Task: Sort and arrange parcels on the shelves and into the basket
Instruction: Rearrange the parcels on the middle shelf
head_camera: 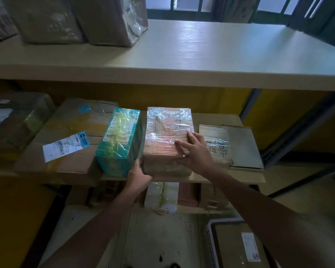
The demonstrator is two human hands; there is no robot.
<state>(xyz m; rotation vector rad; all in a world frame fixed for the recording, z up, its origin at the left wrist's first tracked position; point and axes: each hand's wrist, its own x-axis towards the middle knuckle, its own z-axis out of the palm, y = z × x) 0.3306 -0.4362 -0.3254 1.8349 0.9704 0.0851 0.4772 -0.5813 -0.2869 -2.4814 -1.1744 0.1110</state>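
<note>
Both forearms reach up from the bottom edge toward the middle shelf (pixel 242 177). Low at the right corner stands a white basket (pixel 209 243), and a brown parcel with a white label (pixel 234 246) lies inside it.

On the middle shelf, near its front edge, lies a brown parcel wrapped in clear film (pixel 166 132). The left hand (pixel 138 174) holds its front left corner, the fingers going into the narrow gap beside it, so I cannot see them fully. The right hand (pixel 194 151) rests on top of the parcel at its right side, with the fingers straight and a little spread; one finger wears a ring.

Just left of this parcel stands a teal box (pixel 118 138), also in film, and further left a big cardboard box with a torn label (pixel 70 136). To the right lies a flat carton with handwriting (pixel 217 144). Two wrapped parcels (pixel 110 20) stand at the left end of the upper shelf (pixel 201 55).
</note>
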